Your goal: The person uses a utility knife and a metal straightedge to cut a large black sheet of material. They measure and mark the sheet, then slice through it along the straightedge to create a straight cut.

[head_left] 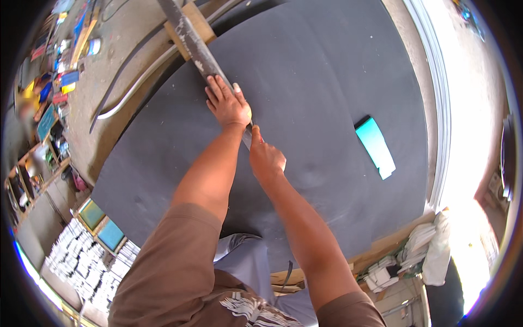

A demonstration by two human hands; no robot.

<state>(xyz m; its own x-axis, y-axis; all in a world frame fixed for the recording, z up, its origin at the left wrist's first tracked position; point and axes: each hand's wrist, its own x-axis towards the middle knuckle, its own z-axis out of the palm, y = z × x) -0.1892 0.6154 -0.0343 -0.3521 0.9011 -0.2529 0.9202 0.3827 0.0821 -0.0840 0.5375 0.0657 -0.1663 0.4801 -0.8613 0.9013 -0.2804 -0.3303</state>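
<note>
A long, worn metal bar [202,57] lies slantwise across a large dark grey sheet [310,87]. My left hand [229,103] presses down on the bar with its fingers stretched out and spread. Just below it, close to the bar's near end, my right hand [267,159] is closed around a slim tool with a red part [260,138]. Most of that tool is hidden by my fingers, and its tip cannot be made out. The forefinger points along the tool toward the bar's edge.
A teal strip [376,146] rests on the sheet at the right. Beyond the sheet's far left edge are a wooden block [206,24] by the bar and a curved pale strip [139,79]. Stacked white pieces [71,261] stand lower left; whitish bags [419,242] lie lower right.
</note>
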